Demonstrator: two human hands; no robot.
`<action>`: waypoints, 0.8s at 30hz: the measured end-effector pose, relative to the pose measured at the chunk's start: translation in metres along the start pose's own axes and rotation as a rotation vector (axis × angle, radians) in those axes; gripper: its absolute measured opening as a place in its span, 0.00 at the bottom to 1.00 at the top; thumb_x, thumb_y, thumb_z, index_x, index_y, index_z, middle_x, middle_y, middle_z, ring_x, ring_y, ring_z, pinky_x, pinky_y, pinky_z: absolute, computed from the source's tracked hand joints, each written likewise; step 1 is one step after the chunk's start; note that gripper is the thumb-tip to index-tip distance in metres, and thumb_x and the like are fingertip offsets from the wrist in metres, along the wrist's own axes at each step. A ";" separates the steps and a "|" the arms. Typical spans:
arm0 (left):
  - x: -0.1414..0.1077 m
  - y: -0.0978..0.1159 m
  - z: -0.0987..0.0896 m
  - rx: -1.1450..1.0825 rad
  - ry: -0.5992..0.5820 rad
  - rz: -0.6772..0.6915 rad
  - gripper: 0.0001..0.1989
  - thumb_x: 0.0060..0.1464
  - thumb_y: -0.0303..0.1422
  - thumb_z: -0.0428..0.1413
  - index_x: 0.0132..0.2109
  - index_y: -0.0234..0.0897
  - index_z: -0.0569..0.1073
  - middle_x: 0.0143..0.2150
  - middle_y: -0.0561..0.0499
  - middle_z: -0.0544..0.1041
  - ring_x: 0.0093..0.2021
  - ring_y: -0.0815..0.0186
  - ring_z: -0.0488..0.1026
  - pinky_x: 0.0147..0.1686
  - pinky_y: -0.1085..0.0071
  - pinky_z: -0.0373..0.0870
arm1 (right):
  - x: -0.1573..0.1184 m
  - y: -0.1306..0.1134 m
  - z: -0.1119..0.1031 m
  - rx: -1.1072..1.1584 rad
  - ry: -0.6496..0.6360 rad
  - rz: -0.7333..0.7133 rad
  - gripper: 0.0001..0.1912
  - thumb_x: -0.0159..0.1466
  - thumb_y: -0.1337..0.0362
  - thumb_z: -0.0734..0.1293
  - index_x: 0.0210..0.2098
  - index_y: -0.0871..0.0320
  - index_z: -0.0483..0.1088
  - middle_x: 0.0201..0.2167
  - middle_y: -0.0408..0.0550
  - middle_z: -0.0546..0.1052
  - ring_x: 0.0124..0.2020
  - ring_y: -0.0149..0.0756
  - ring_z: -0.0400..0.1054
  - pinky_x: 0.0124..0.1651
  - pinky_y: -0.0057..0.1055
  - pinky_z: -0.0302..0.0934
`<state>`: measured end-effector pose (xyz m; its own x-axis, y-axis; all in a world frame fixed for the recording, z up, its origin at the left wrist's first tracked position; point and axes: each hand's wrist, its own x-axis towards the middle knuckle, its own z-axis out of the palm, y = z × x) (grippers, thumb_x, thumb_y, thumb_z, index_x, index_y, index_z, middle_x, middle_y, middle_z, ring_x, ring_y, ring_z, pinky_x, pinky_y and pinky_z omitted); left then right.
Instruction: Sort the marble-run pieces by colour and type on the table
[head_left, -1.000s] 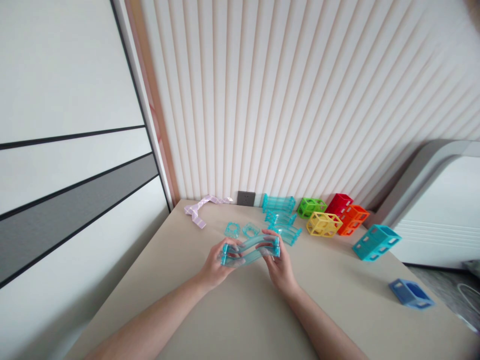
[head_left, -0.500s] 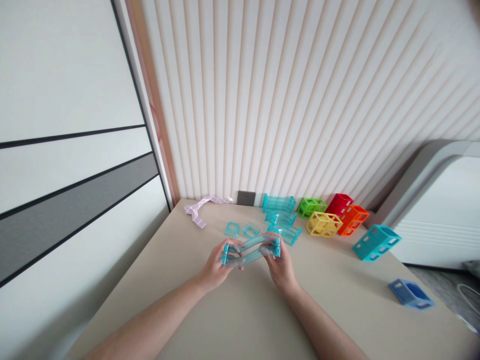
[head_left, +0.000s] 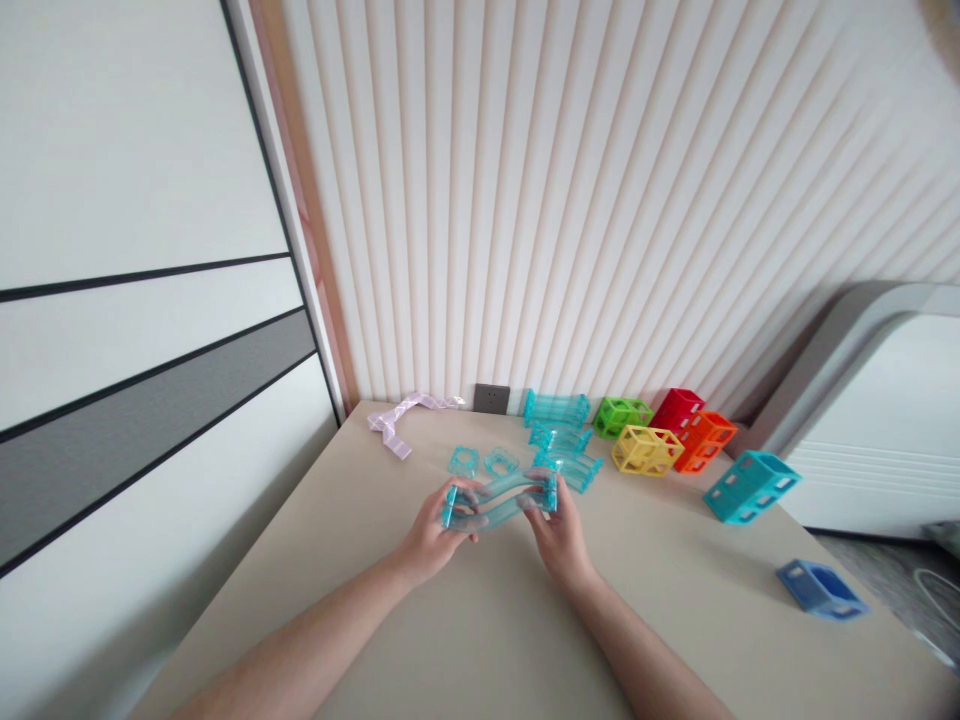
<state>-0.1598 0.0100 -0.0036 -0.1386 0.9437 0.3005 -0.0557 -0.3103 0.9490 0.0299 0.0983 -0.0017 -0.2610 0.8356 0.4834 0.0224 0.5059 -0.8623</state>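
Between both hands, above the table, is a pair of clear teal curved track pieces [head_left: 501, 508], one over the other, with a gap showing between them. My left hand [head_left: 439, 525] is closed around their left ends. At the right ends, my right hand [head_left: 556, 525] grips them with fingers bent behind the clear plastic. Just beyond the hands lie two flat teal frame pieces, a left one [head_left: 464, 460] and a right one [head_left: 500, 461]. More teal track pieces [head_left: 568, 470] rest behind my right hand, one of them nearest the wall [head_left: 556, 408].
To the right stand hollow blocks: green [head_left: 622, 416], yellow [head_left: 646, 450], red [head_left: 677, 410], orange [head_left: 705, 441], teal [head_left: 752, 486] and blue [head_left: 822, 589], the last near the right edge. A lilac ribbon-like strip [head_left: 390, 425] lies back left. A socket [head_left: 492, 399] is on the ribbed wall.
Hardly anything differs. Both hands keep hold of the curved track pieces, and the left fingers have shifted slightly. The whole view has moved a few pixels.
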 end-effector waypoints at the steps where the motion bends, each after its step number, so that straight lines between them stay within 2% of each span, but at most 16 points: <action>1: 0.000 0.001 0.000 0.001 0.005 0.001 0.13 0.55 0.36 0.66 0.40 0.37 0.70 0.46 0.48 0.77 0.32 0.68 0.77 0.28 0.72 0.78 | 0.000 0.001 0.000 -0.005 -0.004 -0.001 0.14 0.64 0.55 0.70 0.46 0.54 0.69 0.41 0.49 0.76 0.35 0.38 0.72 0.39 0.33 0.70; 7: 0.000 0.005 0.000 0.019 0.006 0.010 0.14 0.54 0.37 0.66 0.36 0.36 0.69 0.44 0.49 0.76 0.28 0.72 0.74 0.27 0.72 0.76 | 0.000 0.006 -0.002 -0.038 -0.051 -0.084 0.12 0.68 0.56 0.66 0.48 0.54 0.68 0.43 0.51 0.76 0.37 0.39 0.73 0.43 0.36 0.71; 13: -0.001 0.002 -0.002 0.070 0.004 0.018 0.13 0.54 0.37 0.66 0.37 0.36 0.71 0.41 0.51 0.74 0.29 0.72 0.73 0.27 0.73 0.76 | 0.000 0.006 -0.001 -0.042 -0.067 -0.157 0.11 0.70 0.60 0.63 0.51 0.53 0.66 0.42 0.49 0.75 0.37 0.38 0.73 0.44 0.35 0.71; 20: -0.001 0.002 -0.002 0.069 0.002 -0.003 0.14 0.54 0.37 0.66 0.41 0.36 0.72 0.40 0.51 0.76 0.28 0.72 0.73 0.27 0.73 0.75 | 0.000 -0.003 -0.001 -0.045 -0.071 -0.167 0.11 0.69 0.64 0.62 0.51 0.53 0.65 0.42 0.49 0.75 0.36 0.37 0.72 0.42 0.35 0.71; 24: 0.000 0.007 -0.001 0.078 0.006 -0.024 0.15 0.52 0.38 0.67 0.41 0.36 0.72 0.41 0.50 0.76 0.29 0.71 0.74 0.27 0.72 0.75 | 0.000 -0.004 -0.002 -0.059 -0.052 -0.148 0.11 0.69 0.63 0.63 0.50 0.54 0.66 0.42 0.50 0.75 0.37 0.38 0.72 0.43 0.37 0.71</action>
<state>-0.1607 0.0074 0.0026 -0.1444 0.9499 0.2773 0.0179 -0.2777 0.9605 0.0318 0.0964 0.0022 -0.3149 0.7399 0.5944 0.0367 0.6353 -0.7714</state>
